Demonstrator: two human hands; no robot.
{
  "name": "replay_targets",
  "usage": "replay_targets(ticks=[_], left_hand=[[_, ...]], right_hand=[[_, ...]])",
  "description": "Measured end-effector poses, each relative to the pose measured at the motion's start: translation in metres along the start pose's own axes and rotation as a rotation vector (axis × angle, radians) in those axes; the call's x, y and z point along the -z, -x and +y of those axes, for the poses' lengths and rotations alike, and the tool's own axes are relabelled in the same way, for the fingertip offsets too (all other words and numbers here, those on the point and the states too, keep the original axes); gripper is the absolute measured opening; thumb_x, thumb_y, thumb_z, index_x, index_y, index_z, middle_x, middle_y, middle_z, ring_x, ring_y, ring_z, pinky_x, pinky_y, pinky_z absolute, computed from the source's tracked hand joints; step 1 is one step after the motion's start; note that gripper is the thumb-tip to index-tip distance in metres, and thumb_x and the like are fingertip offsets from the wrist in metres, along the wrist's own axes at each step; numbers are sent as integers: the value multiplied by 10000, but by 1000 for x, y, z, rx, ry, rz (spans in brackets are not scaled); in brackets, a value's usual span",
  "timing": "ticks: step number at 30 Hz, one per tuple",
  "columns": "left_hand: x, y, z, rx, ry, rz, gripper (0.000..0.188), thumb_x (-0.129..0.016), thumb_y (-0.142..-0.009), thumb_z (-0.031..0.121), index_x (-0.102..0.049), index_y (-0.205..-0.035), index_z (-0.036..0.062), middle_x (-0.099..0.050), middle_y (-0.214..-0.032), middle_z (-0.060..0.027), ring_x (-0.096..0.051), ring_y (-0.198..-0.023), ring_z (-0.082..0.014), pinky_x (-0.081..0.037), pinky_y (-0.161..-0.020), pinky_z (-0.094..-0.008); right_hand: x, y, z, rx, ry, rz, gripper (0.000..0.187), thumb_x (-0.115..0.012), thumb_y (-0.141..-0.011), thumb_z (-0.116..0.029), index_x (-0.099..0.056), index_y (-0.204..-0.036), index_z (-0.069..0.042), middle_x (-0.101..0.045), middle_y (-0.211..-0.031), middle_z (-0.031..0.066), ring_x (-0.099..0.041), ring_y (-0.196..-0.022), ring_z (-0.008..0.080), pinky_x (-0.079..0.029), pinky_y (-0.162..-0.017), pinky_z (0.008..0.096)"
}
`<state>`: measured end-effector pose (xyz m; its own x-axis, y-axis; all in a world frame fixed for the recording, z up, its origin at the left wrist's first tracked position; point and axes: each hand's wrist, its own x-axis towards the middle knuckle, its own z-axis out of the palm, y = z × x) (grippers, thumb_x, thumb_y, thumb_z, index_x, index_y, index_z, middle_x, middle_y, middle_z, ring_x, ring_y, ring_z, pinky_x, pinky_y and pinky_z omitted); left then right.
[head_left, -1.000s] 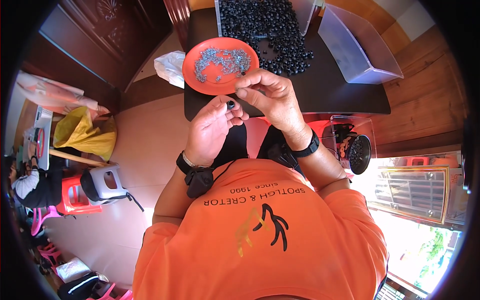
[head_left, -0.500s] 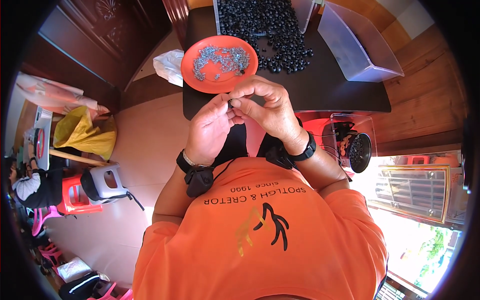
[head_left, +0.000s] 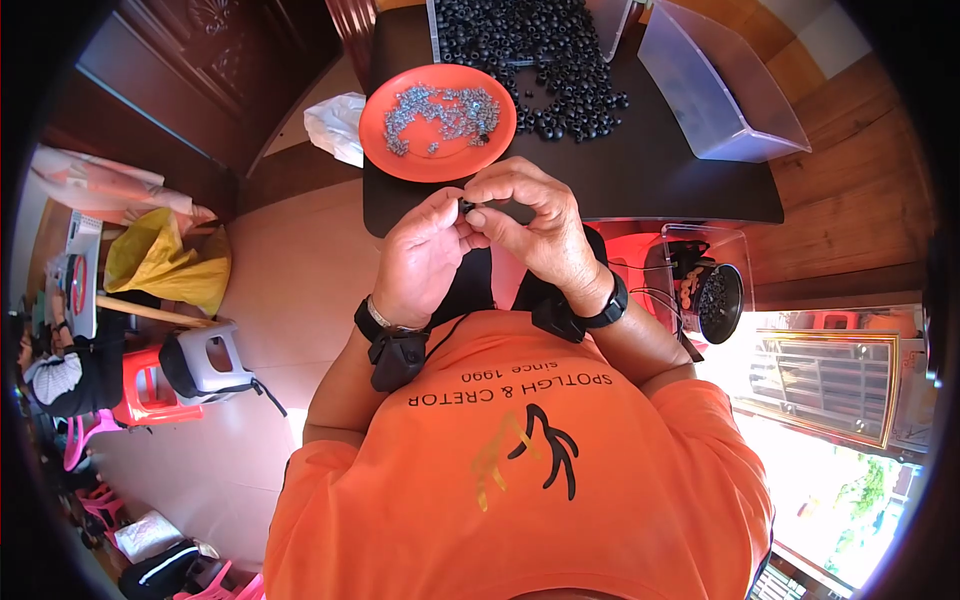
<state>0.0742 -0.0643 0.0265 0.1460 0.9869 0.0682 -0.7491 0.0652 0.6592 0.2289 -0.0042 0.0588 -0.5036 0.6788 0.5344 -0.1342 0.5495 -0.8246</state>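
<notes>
A small black round part point(head_left: 466, 206) sits between my fingertips, just in front of the table's near edge. My left hand point(head_left: 420, 255) pinches it between thumb and fingers, palm partly turned up. From the other side my right hand point(head_left: 535, 225) brings its thumb and index finger to the same part; whether it holds a second tiny piece is hidden. Beyond them an orange plate point(head_left: 420, 165) carries many small silvery metal pieces point(head_left: 465, 112). Right of the plate lies a heap of black round parts point(head_left: 575, 105), spilling from a clear bin point(head_left: 520, 68).
An open translucent bin point(head_left: 700, 110) stands at the table's right. White plastic point(head_left: 338, 127) lies beside the plate. Below the table's right side, a round dark container point(head_left: 722, 305) of small parts sits by a clear box. Stools point(head_left: 215, 360) and another person point(head_left: 65, 375) are at left.
My right thumb and index finger have opened slightly, and the black part shows more clearly between the fingertips. Both hands stay in nearly the same place.
</notes>
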Motion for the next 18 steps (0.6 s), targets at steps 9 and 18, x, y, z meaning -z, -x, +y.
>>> replay_targets(ticks=[9, 18], left_hand=[[7, 7, 8, -36, -58, -21, 269, -453, -974, 289, -551, -996, 39, -573, -942, -62, -576, -968, -218, -422, -852, -336], [21, 14, 16, -54, -48, 12, 239, -436, -977, 274, -536, -962, 57, -566, -949, -65, -577, -961, -227, -430, -850, -334]], right_hand=[[57, -50, 7, -28, 445, 0, 150, -671, -841, -90, -693, -969, -16, -670, -881, 51, -619, -782, 121, -490, -729, 259], [109, -106, 68, -258, 793, -218, 204, -693, -777, -168, -713, -950, -63, -687, -827, 81, -647, -752, 189, -506, -698, 315]])
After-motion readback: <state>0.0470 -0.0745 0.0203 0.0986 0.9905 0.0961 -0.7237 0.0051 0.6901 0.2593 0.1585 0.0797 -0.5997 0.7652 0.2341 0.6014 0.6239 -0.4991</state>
